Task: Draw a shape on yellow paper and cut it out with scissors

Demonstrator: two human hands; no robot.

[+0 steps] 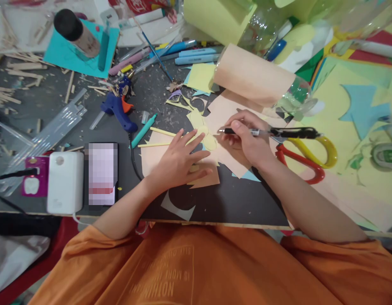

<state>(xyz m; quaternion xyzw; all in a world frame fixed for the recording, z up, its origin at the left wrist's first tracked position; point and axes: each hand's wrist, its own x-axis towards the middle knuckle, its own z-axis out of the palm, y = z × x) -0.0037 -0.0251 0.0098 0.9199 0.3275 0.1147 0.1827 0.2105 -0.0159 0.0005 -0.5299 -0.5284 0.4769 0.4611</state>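
A: Where's the pen (294,132)?
B: Grasped in the right hand (252,147), its tip just beside the rounded yellow cutout (210,142); I can't tell whether they touch.
A: And the left hand (178,161)?
B: Spread, apparently gripping nothing, over paper set back from the middle of the tabletop's (227,209) front edge.
A: How would they handle?
B: The pen looks light, stiff and smooth; hold it low, near the tip. The cutout is probably thin and easily creased, so steady it flat under the fingertips rather than pinching its lobes.
A: What surrounds them?
B: Angular peach paper (148,160), scissors (299,158) with looped plastic handles toward the right edge, and a clear, paper-wrapped bottle (253,76) toward the back.
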